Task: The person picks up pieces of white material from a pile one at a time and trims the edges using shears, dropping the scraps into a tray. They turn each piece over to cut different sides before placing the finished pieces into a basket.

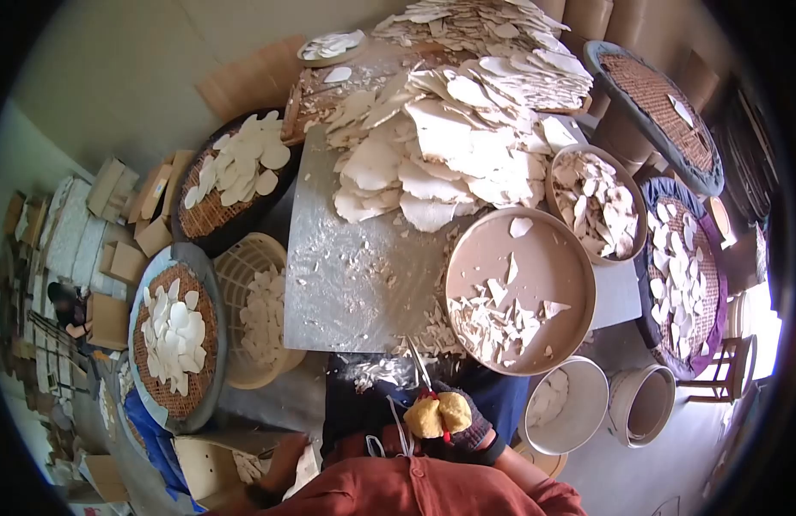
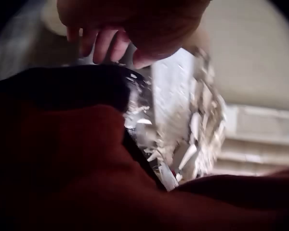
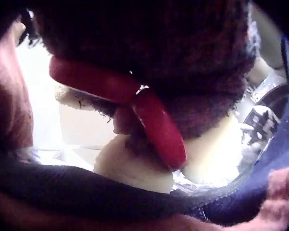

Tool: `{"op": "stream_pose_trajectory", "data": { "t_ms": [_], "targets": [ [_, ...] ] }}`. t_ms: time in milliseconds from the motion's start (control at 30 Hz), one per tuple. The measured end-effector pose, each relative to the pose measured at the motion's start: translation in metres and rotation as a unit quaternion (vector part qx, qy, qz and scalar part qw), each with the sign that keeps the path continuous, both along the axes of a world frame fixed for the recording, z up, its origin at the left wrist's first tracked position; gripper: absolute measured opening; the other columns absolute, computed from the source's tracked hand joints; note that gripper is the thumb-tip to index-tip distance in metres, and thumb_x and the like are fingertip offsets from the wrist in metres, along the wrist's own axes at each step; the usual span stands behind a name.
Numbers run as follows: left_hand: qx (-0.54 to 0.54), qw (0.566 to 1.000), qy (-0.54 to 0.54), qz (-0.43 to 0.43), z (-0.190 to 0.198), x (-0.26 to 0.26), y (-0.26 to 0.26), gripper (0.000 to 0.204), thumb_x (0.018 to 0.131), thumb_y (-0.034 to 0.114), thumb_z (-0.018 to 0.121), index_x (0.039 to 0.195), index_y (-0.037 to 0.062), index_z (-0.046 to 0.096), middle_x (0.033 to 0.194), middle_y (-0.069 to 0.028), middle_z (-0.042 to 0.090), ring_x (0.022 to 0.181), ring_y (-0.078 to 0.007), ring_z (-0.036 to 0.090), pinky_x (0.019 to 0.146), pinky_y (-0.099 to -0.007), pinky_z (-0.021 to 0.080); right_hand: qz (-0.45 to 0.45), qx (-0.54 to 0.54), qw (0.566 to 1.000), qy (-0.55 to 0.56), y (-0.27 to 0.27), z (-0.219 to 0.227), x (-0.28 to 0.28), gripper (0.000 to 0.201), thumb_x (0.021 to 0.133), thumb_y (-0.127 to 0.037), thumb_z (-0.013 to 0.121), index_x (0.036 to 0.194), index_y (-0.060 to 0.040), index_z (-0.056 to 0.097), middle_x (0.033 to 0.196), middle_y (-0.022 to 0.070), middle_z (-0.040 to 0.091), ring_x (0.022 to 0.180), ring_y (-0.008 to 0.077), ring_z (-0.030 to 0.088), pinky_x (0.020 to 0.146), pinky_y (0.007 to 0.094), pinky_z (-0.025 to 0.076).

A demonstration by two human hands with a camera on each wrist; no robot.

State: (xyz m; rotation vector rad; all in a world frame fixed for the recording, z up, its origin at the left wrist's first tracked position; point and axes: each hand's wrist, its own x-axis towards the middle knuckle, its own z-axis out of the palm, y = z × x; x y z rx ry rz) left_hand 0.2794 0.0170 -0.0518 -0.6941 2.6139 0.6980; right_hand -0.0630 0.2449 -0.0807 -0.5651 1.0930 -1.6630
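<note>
In the head view my right hand (image 1: 478,423), in a dark knitted glove, grips scissors (image 1: 419,365) at my lap, their blades pointing toward the table. Yellow padding (image 1: 425,417) wraps the grip. The right wrist view shows the red handles (image 3: 164,127) against the gloved hand (image 3: 144,48). My bare left hand (image 1: 286,451) is low at the left, near a cardboard box (image 1: 196,460) and a pale flat piece (image 1: 303,473). In the left wrist view the left hand (image 2: 135,29) has loosely extended fingers, with nothing visible in them.
Pale slices (image 1: 432,163) are heaped on the metal table (image 1: 355,275). A round tray (image 1: 535,258) with cut strips stands at its front right, beside a bowl of pieces (image 1: 596,206). Baskets (image 1: 252,318) and buckets (image 1: 566,404) flank the table. A person (image 1: 70,310) is at the far left.
</note>
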Motion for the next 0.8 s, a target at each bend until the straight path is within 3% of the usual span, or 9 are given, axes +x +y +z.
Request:
{"op": "stream_pose_trajectory", "data": {
  "t_ms": [67,133,300,367,400,567,633,700,800],
  "targets": [
    [0.262,0.848,-0.322,0.329,-0.021,0.083,0.032,0.029,0.092,0.012,0.044,0.118,0.0033,0.054,0.118,-0.0163,0.055,0.102,-0.0294,0.056,0.089,-0.0384,0.044,0.035,-0.039,0.997,-0.05,-0.003,0.013,-0.009,0.033,0.079,-0.016,0.068,0.106,-0.0018,0.057,0.101,0.0091,0.062,0.095,0.0198,0.061,0.084,0.0321,0.048],
    [0.445,0.645,-0.271,0.558,0.022,0.078,0.044,0.03,0.093,0.015,0.044,0.12,0.0035,0.052,0.118,-0.0149,0.055,0.104,-0.0278,0.056,0.09,-0.0382,0.044,0.01,-0.065,0.994,-0.084,-0.006,0.013,-0.008,0.027,0.083,-0.017,0.064,0.104,-0.0008,0.058,0.101,0.0095,0.063,0.094,0.0202,0.061,0.084,0.0324,0.048],
    [0.662,0.395,-0.047,0.635,0.14,-0.022,0.013,0.034,0.096,0.022,0.042,0.123,0.0038,0.048,0.119,-0.0112,0.056,0.106,-0.0236,0.056,0.092,-0.0379,0.044,0.048,-0.016,0.996,0.071,-0.011,0.014,-0.005,0.027,0.082,-0.022,0.062,0.106,-0.0089,0.059,0.101,0.0071,0.062,0.096,0.0207,0.06,0.088,0.0336,0.046],
    [0.635,0.546,0.064,0.543,0.181,-0.088,-0.017,0.037,0.095,0.026,0.042,0.125,0.0042,0.046,0.121,-0.0112,0.055,0.11,-0.0234,0.054,0.096,-0.0417,0.042,0.096,0.03,0.963,0.252,-0.011,0.01,-0.006,0.036,0.078,-0.021,0.068,0.111,-0.0119,0.056,0.104,0.0059,0.061,0.1,0.0206,0.058,0.091,0.0337,0.044],
    [0.536,0.606,0.089,0.581,0.218,-0.136,-0.019,0.037,0.095,0.026,0.043,0.124,0.0039,0.048,0.12,-0.0135,0.055,0.112,-0.026,0.053,0.099,-0.0446,0.039,0.055,-0.024,0.995,0.08,-0.009,0.008,-0.007,0.042,0.075,-0.017,0.072,0.112,-0.0105,0.055,0.106,0.0058,0.059,0.102,0.0198,0.057,0.092,0.0338,0.045],
    [0.591,0.698,0.182,0.361,0.264,-0.281,-0.074,0.036,0.09,0.025,0.054,0.121,0.0072,0.052,0.123,-0.0074,0.053,0.114,-0.018,0.049,0.099,-0.038,0.038,-0.008,-0.036,0.999,-0.029,0.002,0.048,-0.025,0.056,0.07,-0.021,0.077,0.119,-0.0116,0.053,0.112,0.0053,0.059,0.108,0.0193,0.055,0.096,0.0332,0.041],
    [0.598,0.718,0.228,0.273,0.243,-0.327,-0.112,0.038,0.089,0.025,0.056,0.122,0.0077,0.051,0.123,-0.0059,0.052,0.116,-0.0184,0.045,0.101,-0.0391,0.035,-0.051,-0.021,0.996,0.064,0.005,0.04,-0.026,0.048,0.077,-0.022,0.07,0.121,-0.0116,0.053,0.113,0.0065,0.058,0.108,0.0198,0.055,0.096,0.0332,0.041],
    [0.548,0.757,0.241,0.261,0.207,-0.374,-0.151,0.043,0.089,0.025,0.055,0.126,0.0044,0.048,0.125,-0.0097,0.051,0.12,-0.0212,0.044,0.102,-0.0383,0.033,0.048,0.133,0.824,0.548,0.01,0.023,-0.032,0.037,0.086,-0.021,0.057,0.121,-0.0094,0.052,0.115,0.0067,0.058,0.108,0.0193,0.055,0.096,0.0333,0.041],
    [0.414,0.815,0.264,0.308,0.134,-0.424,-0.211,0.041,0.086,0.024,0.059,0.121,0.0051,0.052,0.12,-0.0082,0.053,0.116,-0.0227,0.044,0.099,-0.036,0.034,-0.059,0.015,0.998,0.034,0.017,0.017,-0.039,0.03,0.087,-0.012,0.054,0.116,-0.0035,0.054,0.108,0.0079,0.061,0.1,0.0204,0.058,0.089,0.0325,0.045]
  ]
}}
